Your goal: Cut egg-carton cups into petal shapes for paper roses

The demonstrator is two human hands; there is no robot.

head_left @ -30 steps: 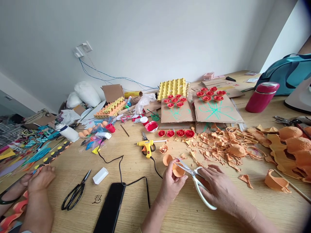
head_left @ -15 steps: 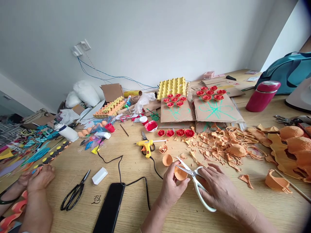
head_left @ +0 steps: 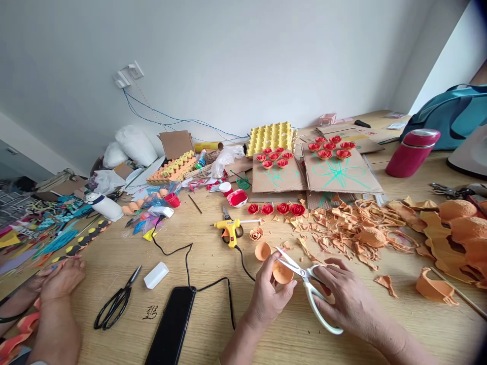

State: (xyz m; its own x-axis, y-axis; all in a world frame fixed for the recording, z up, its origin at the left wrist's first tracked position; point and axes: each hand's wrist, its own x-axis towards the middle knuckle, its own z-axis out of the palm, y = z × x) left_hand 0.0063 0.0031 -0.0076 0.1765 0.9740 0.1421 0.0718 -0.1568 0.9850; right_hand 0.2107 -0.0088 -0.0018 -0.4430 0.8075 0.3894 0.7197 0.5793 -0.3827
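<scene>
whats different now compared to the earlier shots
The orange cup in the left hand has shifted slightly right and down the picture. The white scissors in the right hand moved slightly the same way, blades seemingly a bit wider apart. Nothing was taken hold of or let go. The glue gun, phone and red flowers stayed put.

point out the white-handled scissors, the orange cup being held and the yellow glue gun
White-handled scissors (head_left: 303,272): head view, on the pivot.
Held orange cup (head_left: 283,274): head view, on its inner surface.
Yellow glue gun (head_left: 231,224): head view, on its body.
</scene>
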